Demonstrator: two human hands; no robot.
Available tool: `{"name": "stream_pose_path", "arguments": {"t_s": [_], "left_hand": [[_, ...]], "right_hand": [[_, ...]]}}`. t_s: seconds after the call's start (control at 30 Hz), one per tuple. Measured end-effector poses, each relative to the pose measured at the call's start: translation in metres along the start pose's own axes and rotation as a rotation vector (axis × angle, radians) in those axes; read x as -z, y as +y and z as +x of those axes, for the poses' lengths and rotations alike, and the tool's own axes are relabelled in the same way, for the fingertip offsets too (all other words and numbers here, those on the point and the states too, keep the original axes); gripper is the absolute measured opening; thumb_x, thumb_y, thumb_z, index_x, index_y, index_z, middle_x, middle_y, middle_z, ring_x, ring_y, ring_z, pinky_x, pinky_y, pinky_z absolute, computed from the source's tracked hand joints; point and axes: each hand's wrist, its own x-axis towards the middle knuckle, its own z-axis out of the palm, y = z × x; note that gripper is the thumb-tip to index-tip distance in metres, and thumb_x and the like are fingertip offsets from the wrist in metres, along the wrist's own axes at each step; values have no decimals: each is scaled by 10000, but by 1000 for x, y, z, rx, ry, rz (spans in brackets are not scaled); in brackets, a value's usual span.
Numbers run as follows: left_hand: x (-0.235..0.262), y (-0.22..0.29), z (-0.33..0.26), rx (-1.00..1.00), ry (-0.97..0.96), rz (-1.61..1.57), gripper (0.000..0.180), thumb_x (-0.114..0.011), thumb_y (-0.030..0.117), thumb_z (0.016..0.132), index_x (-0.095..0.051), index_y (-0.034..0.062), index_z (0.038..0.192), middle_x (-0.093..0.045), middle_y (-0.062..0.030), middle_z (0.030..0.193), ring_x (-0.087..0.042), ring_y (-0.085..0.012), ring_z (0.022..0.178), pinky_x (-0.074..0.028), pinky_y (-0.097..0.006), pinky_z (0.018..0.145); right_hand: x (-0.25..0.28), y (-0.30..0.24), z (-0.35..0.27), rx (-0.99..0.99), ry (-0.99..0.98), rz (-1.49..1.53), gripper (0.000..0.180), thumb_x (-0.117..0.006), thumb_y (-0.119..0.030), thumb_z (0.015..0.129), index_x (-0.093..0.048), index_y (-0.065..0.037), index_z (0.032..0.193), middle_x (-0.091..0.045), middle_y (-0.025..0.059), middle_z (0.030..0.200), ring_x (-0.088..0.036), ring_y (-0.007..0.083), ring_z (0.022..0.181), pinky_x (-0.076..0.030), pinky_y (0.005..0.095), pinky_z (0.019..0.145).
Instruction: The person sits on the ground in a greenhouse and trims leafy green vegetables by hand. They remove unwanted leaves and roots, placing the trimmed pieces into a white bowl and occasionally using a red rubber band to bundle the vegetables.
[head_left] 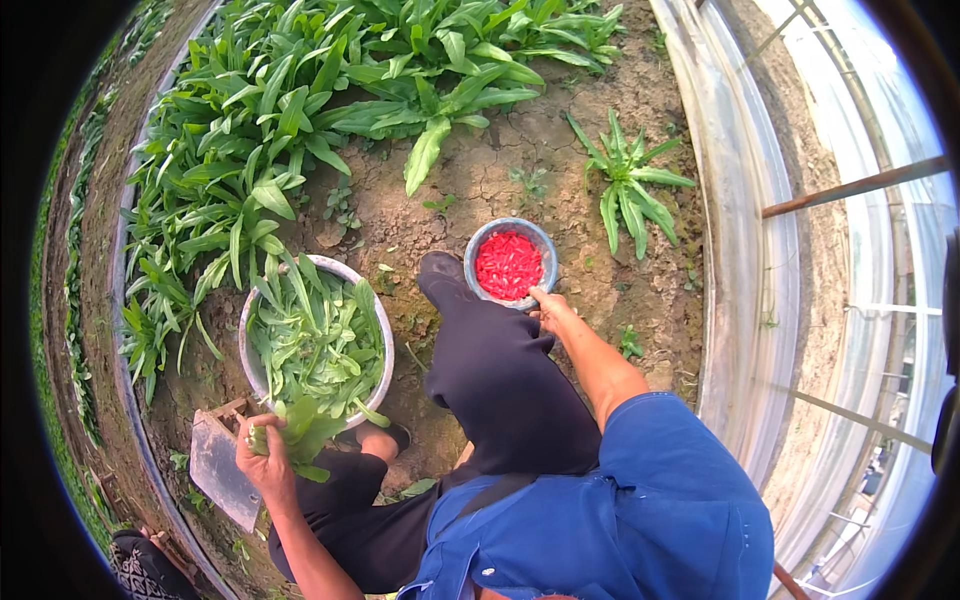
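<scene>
My left hand [264,458] is closed round a bunch of leafy greens [305,432], cut stem ends to the left and leaves to the right. It is just below a large pale tub [386,345] heaped with loose picked leaves [315,330]. My right hand [548,310] grips the near right rim of a small grey-blue bowl [549,246]; some of its fingers are hidden. Many small bright red pieces [508,266] fill the bowl, too small to name exactly. The bowl sits beside my shoe [440,277] and knee.
Dense leafy plants [270,110] grow at the far left. A single plant [634,183] stands right of the bowl in cracked soil [480,170]. Plastic sheeting [735,200] runs along the right. A wooden-edged board [222,465] lies by my left hand.
</scene>
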Motion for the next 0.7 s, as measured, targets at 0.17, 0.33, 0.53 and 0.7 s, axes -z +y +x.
{"name": "stream_pose_path", "arguments": {"t_s": [0.17,0.33,0.53,0.7], "left_hand": [[-12,-6,6,124,-4,86,232,-611,-25,956,-657,8,1181,-636,0,928,-590,-77,766,-485,-219,741],[-22,-26,21,196,-97,157,261,-628,-25,956,-641,2,1215,-612,15,871,-553,-58,738,-451,-202,680],[-34,-23,30,258,-100,179,237,-613,-22,973,-629,2,1209,-592,16,834,-531,-47,721,-429,-189,661],[-44,-21,38,338,-220,211,224,-622,-17,945,-643,-3,1167,-649,-20,915,-568,-88,746,-466,-227,711]], "right_hand": [[-39,-50,-32,173,10,-55,225,-719,-300,915,-640,-90,931,-677,35,717,-611,148,485,-458,319,422],[-72,-119,-1,199,-35,-41,332,-706,-377,934,-647,-57,1001,-692,44,762,-639,155,494,-487,304,428],[-49,-180,18,808,776,-712,499,-450,-442,1036,-710,-24,957,-725,228,903,-693,431,869,-520,508,813],[4,-245,67,1051,678,-998,348,-540,-228,979,-607,-50,1271,-624,198,1236,-614,387,1125,-505,475,957]]}}
